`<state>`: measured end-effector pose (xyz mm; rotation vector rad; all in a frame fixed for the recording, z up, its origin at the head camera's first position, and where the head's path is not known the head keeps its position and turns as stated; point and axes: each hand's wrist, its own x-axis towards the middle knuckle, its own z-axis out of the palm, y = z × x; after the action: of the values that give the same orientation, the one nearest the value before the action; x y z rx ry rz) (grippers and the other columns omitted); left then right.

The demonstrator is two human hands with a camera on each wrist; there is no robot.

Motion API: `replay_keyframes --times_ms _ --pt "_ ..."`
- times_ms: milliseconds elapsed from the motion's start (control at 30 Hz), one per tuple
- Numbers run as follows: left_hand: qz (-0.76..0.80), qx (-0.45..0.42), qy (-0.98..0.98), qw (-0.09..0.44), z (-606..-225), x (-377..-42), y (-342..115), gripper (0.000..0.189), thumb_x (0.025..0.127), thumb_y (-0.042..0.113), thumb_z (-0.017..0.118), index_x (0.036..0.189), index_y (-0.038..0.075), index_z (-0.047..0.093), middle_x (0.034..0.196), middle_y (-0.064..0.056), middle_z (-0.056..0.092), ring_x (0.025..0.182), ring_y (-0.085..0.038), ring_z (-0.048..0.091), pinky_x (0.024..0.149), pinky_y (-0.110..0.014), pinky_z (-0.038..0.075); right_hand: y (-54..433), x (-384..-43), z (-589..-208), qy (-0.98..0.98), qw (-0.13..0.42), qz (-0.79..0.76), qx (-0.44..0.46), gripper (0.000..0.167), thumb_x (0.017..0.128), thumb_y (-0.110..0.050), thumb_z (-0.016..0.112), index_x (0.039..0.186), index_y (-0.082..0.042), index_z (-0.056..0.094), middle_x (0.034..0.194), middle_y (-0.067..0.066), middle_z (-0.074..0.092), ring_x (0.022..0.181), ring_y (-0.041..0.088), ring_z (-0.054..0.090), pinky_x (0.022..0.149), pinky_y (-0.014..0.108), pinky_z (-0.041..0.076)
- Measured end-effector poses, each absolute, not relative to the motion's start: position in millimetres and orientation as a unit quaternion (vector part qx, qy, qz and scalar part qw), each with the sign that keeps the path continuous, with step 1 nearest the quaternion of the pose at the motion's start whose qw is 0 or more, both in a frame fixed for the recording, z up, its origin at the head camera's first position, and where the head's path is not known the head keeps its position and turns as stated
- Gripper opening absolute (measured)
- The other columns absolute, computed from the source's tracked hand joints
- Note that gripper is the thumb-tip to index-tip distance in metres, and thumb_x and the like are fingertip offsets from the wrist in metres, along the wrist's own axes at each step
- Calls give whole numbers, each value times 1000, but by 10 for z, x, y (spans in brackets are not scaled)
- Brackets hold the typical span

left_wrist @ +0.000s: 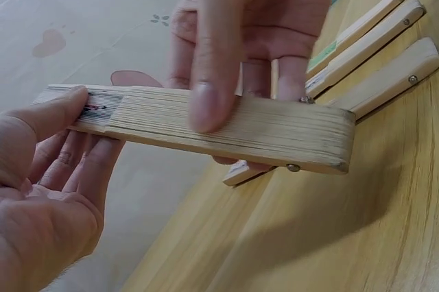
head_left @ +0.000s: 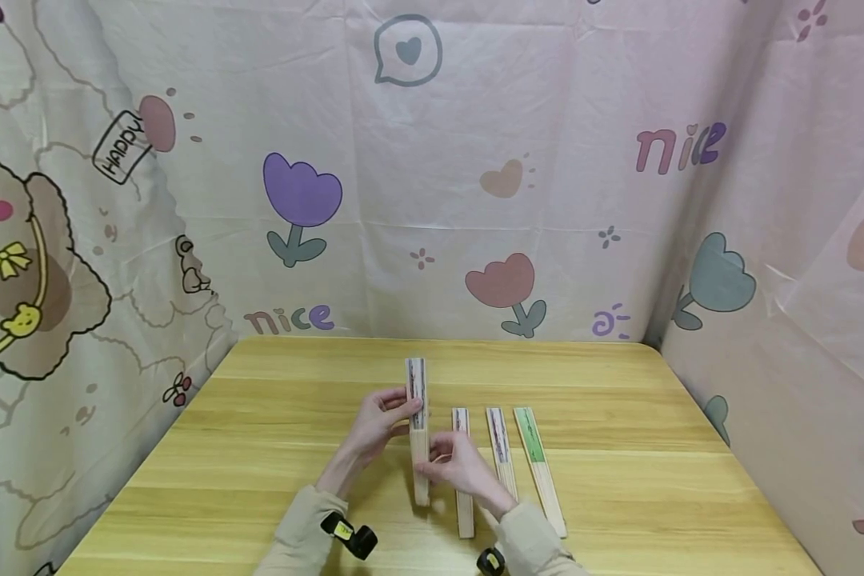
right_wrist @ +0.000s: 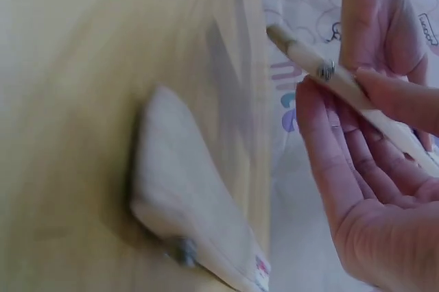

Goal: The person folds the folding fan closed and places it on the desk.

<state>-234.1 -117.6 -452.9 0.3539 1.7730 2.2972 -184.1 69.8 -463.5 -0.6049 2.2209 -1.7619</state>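
A folded hand fan with bamboo ribs and a dark-patterned leaf is held above the table by both hands. My left hand grips it by the patterned upper part, thumb on the front. Lower down, my right hand pinches the bare ribs between thumb and fingers. In the left wrist view the fan's rounded end and its metal rivet show past the right thumb. Just right of it lie three more folded fans: one pale-leafed, a patterned one and a green-leafed one.
The wooden table runs back to a printed cloth wall, with more cloth at both sides. Black wrist cameras sit on the sleeves, one at the left cuff and one at the right cuff.
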Motion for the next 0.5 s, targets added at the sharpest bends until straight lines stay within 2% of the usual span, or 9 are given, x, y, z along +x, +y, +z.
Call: replay_keyframes --times_ms 133,233,300,400,500 --pt "783 101 605 101 -4512 -2342 -1188 19 94 -1 65 99 16 70 86 7 75 80 -8 72 77 -29 66 658 -1776 -4645 732 161 -639 -173 30 84 4 74 111 9 64 96 22 71 74 10 65 71 25 63" --pt "782 83 610 97 -4512 -2350 -1206 18 93 -2 66 100 14 69 84 8 74 76 -7 71 76 -29 66 636 -1727 -4649 718 176 -655 -158 38 81 7 74 117 9 60 92 16 69 73 11 64 70 26 63" --pt "776 82 618 98 -4523 -2366 -1224 18 94 0 66 111 6 67 84 9 74 76 -7 70 75 -28 65 625 -1701 -4659 714 181 -660 -148 41 80 9 74 118 7 58 86 10 67 70 11 63 67 25 62" --pt "766 84 628 109 -4560 -2414 -1259 40 96 2 65 133 -6 53 85 11 73 77 -6 70 75 -27 65 618 -1665 -4682 714 184 -662 -133 44 78 9 75 118 4 55 79 2 62 65 11 61 62 23 59" --pt "754 93 639 118 -4608 -2478 -1301 57 97 2 62 147 -9 37 89 10 71 81 -7 70 76 -27 64 619 -1628 -4712 711 195 -665 -117 48 78 11 75 119 1 53 76 1 60 63 12 62 61 29 63"
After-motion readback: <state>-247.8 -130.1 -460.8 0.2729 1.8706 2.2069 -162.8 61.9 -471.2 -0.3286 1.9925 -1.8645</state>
